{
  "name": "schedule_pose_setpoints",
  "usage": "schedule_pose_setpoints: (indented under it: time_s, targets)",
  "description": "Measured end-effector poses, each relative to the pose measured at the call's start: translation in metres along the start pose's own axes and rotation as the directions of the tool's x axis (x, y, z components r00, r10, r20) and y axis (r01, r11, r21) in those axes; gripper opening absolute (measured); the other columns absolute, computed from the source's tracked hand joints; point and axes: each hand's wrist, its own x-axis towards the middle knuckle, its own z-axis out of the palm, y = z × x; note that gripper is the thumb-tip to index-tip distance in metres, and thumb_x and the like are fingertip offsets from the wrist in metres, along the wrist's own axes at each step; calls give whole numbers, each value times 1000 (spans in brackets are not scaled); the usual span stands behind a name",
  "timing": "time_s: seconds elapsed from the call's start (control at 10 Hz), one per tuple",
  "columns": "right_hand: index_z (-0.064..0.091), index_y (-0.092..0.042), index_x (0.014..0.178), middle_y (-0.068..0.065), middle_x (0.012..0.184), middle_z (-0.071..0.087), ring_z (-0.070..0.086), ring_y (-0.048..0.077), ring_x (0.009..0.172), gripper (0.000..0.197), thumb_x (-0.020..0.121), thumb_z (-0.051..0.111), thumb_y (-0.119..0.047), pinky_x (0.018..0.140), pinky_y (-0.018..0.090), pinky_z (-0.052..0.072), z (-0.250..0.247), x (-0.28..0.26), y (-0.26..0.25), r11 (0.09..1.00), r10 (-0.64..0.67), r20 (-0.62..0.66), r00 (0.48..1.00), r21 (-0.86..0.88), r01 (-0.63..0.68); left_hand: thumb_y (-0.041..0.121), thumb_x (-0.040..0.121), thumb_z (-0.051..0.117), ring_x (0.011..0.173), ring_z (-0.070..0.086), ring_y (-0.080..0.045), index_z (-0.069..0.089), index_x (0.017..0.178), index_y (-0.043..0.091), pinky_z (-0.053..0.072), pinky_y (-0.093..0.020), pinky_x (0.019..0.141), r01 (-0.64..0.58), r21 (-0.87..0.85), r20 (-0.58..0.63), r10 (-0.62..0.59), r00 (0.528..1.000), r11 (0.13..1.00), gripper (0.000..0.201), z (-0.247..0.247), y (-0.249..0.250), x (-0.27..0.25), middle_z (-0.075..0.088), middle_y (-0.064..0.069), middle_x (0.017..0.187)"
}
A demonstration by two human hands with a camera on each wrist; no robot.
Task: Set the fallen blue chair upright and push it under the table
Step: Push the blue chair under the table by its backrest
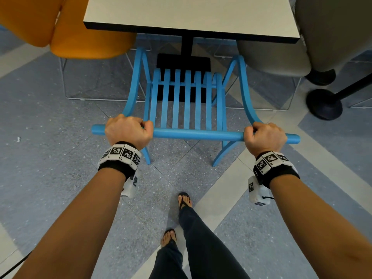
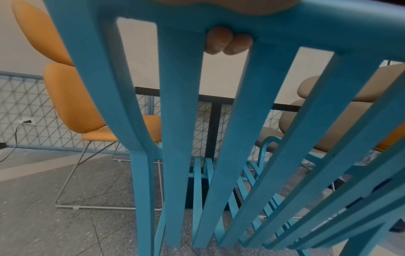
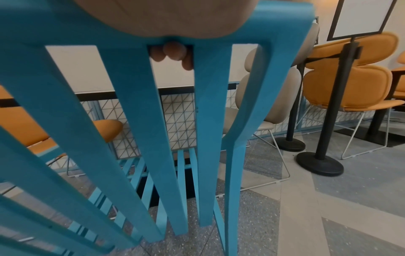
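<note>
**Blue chair held upright at the table**

Speckled grey floor tiles [image 1: 60,121] were crossed by pale bands. Nearest, the top rail of the blue chair [image 1: 187,109] was gripped by the left hand [image 1: 128,131] and the right hand [image 1: 265,136], fingers [image 2: 228,43] curled tight around it. The chair was stood on its legs, its seat front just under the edge of the table [image 1: 191,15]. Beyond, an orange chair [image 1: 86,37] and a beige chair [image 1: 281,55] were seen at the sides.

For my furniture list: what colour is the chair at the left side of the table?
Orange, with thin metal wire legs: the orange chair shows best in the left wrist view.
</note>
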Motion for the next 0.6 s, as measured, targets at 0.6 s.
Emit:
schedule_pose_setpoints:
  time_s: [0.6]
  targets:
    - [57, 1, 95, 23, 98, 59, 53, 40, 91, 42, 74, 45, -34, 82, 48, 45, -107, -40, -29, 979, 69, -140, 988, 198, -40, 38, 71, 52, 88, 59, -30, 63, 88, 18, 40, -43, 81, -84, -180, -272, 32, 962, 980, 29, -97, -21, -70, 69, -6, 88]
